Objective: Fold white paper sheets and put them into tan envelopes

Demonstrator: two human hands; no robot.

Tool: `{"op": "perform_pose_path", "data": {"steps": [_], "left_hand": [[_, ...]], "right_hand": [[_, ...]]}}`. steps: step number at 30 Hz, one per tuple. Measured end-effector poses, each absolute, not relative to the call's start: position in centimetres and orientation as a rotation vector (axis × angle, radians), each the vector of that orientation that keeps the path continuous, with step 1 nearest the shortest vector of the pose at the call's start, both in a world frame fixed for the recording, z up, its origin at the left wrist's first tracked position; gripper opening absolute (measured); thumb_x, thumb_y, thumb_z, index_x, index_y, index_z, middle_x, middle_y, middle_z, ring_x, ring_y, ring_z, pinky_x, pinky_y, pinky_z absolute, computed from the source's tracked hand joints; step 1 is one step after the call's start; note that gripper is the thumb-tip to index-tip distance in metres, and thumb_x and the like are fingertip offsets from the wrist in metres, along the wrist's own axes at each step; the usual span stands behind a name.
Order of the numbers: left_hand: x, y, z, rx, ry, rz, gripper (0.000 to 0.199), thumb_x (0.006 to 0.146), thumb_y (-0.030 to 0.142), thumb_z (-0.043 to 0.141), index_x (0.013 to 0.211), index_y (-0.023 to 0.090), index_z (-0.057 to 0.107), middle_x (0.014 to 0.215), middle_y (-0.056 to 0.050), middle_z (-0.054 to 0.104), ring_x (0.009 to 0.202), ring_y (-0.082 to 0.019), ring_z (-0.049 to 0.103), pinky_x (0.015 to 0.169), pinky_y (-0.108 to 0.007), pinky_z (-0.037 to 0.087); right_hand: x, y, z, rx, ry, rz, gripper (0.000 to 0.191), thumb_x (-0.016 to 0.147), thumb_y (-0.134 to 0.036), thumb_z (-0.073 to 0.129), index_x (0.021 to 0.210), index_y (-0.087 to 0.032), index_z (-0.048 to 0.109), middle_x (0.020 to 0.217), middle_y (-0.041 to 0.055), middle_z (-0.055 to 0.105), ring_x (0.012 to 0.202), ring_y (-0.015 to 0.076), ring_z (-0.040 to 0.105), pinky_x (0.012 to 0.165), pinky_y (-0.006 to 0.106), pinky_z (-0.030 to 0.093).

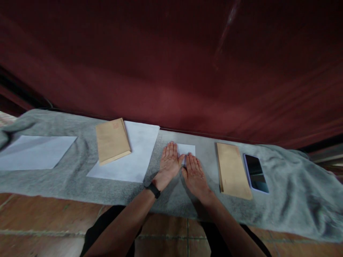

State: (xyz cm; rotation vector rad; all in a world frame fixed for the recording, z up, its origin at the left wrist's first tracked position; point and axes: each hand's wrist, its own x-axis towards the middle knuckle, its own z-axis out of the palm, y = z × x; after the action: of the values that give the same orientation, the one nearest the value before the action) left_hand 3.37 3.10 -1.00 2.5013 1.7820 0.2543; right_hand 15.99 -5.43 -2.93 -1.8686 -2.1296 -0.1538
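Along bottom of frame, floor tiles (160,248). Near centre, right hand (195,174) and left hand (169,161) flat, fingers straight, close-set, on small white paper (188,148). Left of centre, slightly farther, brown envelopes (112,140) on white sheets (142,153). Red surface (171,71) across top.

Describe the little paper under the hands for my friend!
Find the long gray cloth. Near its middle, the left hand and right hand rest on a small white paper. It's far smaller than the white sheets to its left.
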Motion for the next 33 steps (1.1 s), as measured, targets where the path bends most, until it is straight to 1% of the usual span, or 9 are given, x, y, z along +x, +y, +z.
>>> {"op": "perform_pose_path", "data": {"steps": [4,8,11,14,17,22,26,29,33], "left_hand": [[3.0,3.1,-1.1,2.521,1.803,0.245,0.07,0.106,0.048,0.028,0.157,0.0,0.032,0.166,-0.022,0.024,0.155,-0.03,0.024,0.127,-0.044,0.02],[3.0,3.1,-1.0,2.533,1.811,0.219,0.069,0.105,0.051,0.035,0.157,0.007,0.035,0.165,-0.022,0.025,0.155,-0.032,0.024,0.126,-0.046,0.021],[3.0,3.1,-0.8,2.541,1.798,0.203,0.067,0.103,0.051,0.041,0.158,0.012,0.036,0.166,-0.022,0.025,0.154,-0.033,0.024,0.126,-0.047,0.022],[3.0,3.1,-0.8,2.542,1.783,0.191,0.066,0.102,0.046,0.045,0.159,0.014,0.035,0.166,-0.022,0.024,0.154,-0.033,0.025,0.126,-0.048,0.022],[2.9,3.1,-0.9,2.546,1.769,0.195,0.063,0.102,0.041,0.046,0.159,0.019,0.034,0.167,-0.018,0.023,0.155,-0.033,0.024,0.125,-0.05,0.022],[2.8,3.2,-0.8,2.536,1.758,0.212,0.057,0.102,0.035,0.042,0.159,0.024,0.036,0.168,-0.012,0.025,0.155,-0.031,0.024,0.125,-0.05,0.024],[2.9,3.2,-0.8,2.527,1.775,0.202,0.058,0.103,0.034,0.041,0.158,0.018,0.036,0.168,-0.016,0.024,0.156,-0.03,0.023,0.126,-0.048,0.022],[3.0,3.2,-0.7,2.533,1.782,0.193,0.06,0.103,0.036,0.041,0.158,0.012,0.037,0.167,-0.02,0.025,0.155,-0.031,0.024,0.126,-0.047,0.021],[3.0,3.2,-0.8,2.525,1.802,0.204,0.062,0.103,0.038,0.038,0.157,0.007,0.036,0.166,-0.021,0.027,0.155,-0.03,0.023,0.126,-0.046,0.021]], "right_hand": [[16.0,-5.4,-2.8,-1.89,-2.102,-0.103,0.059,0.108,-0.037,0.031,0.156,-0.003,0.037,0.162,0.0226,0.034,0.152,0.0314,0.033,0.122,0.055,0.029],[16.1,-4.8,-2.1,-1.943,-2.063,-0.014,0.055,0.109,-0.034,0.024,0.152,-0.006,0.045,0.159,0.0209,0.04,0.15,0.0307,0.036,0.122,0.057,0.025],[16.0,-3.9,-1.4,-1.952,-2.005,0.071,0.058,0.109,-0.034,0.018,0.149,-0.007,0.05,0.156,0.0186,0.046,0.149,0.0284,0.039,0.124,0.055,0.022],[15.7,-2.7,-0.8,-1.943,-1.961,0.14,0.059,0.109,-0.038,0.018,0.15,-0.008,0.048,0.158,0.0154,0.044,0.15,0.0255,0.036,0.126,0.051,0.019],[15.4,-1.6,-0.6,-1.94,-1.978,0.196,0.058,0.109,-0.037,0.02,0.153,-0.009,0.044,0.161,0.0137,0.039,0.152,0.0236,0.032,0.127,0.047,0.018],[15.0,-0.4,-0.9,-2.01,-1.999,0.228,0.057,0.109,-0.035,0.02,0.156,-0.01,0.04,0.164,0.0121,0.034,0.154,0.0238,0.027,0.126,0.046,0.016],[15.0,0.0,-1.5,-2.069,-1.986,0.157,0.058,0.109,-0.038,0.023,0.156,-0.01,0.038,0.165,0.0125,0.032,0.155,0.0253,0.025,0.126,0.047,0.014],[15.2,0.0,-2.0,-2.098,-1.954,0.074,0.059,0.109,-0.04,0.024,0.156,-0.008,0.038,0.165,0.0138,0.032,0.154,0.0275,0.027,0.125,0.048,0.015],[15.5,0.0,-2.5,-2.091,-1.923,-0.037,0.06,0.108,-0.04,0.026,0.155,-0.004,0.038,0.163,0.0175,0.035,0.152,0.0303,0.031,0.123,0.05,0.018]]}}
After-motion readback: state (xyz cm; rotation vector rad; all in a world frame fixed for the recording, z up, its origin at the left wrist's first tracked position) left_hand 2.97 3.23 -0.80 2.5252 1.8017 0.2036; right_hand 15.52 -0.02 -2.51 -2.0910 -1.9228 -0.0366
